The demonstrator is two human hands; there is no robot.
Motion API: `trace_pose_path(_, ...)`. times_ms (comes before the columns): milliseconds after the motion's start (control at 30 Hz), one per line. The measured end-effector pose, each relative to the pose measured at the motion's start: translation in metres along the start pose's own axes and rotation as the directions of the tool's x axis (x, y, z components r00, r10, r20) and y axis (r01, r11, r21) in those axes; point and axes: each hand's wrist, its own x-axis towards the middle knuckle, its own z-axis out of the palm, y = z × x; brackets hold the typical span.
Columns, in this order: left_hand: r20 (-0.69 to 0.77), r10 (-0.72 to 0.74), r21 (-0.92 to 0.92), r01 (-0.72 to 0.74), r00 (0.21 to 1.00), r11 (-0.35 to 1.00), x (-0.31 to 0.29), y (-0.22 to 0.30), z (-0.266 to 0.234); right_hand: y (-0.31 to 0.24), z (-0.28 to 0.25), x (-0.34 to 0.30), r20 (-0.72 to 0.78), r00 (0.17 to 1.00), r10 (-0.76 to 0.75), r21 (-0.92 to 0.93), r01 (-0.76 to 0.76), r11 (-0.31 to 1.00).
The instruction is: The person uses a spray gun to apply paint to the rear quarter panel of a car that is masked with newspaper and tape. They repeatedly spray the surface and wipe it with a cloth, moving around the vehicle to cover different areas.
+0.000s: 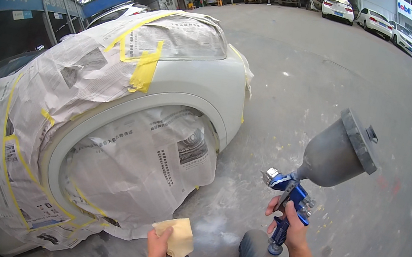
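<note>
masking on car done, fender arch bare | left hand grips tack cloth below arch | right hand clenched on spray gun, spraying looks unstarted

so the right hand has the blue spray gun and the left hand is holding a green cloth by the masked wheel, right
Not quite: in the head view the cloth in the left hand is pale yellow, not green. The right hand does hold the blue spray gun, beside the masked wheel.

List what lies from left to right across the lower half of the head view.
Newspaper-masked car → paper-covered wheel → left hand holding a tan cloth → right hand gripping the blue spray gun → its grey cup.
</note>
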Motion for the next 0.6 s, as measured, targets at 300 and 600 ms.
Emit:
trace_pose_path(300, 0.008, -0.018, 0.001, 0.018, 1.0, 1.0, 0.0, 0.0, 0.005, -0.004, 0.001, 0.001, 0.065, 0.998, -0.026, 0.02, 0.024, 1.0)
trace_pose_path(600, 0.09, 0.165, -0.152, -0.15, 0.982, 0.977, -0.008, 0.009, 0.008, -0.009, 0.007, 0.017, -0.129, 0.991, -0.034, 0.009, 0.035, 0.999)
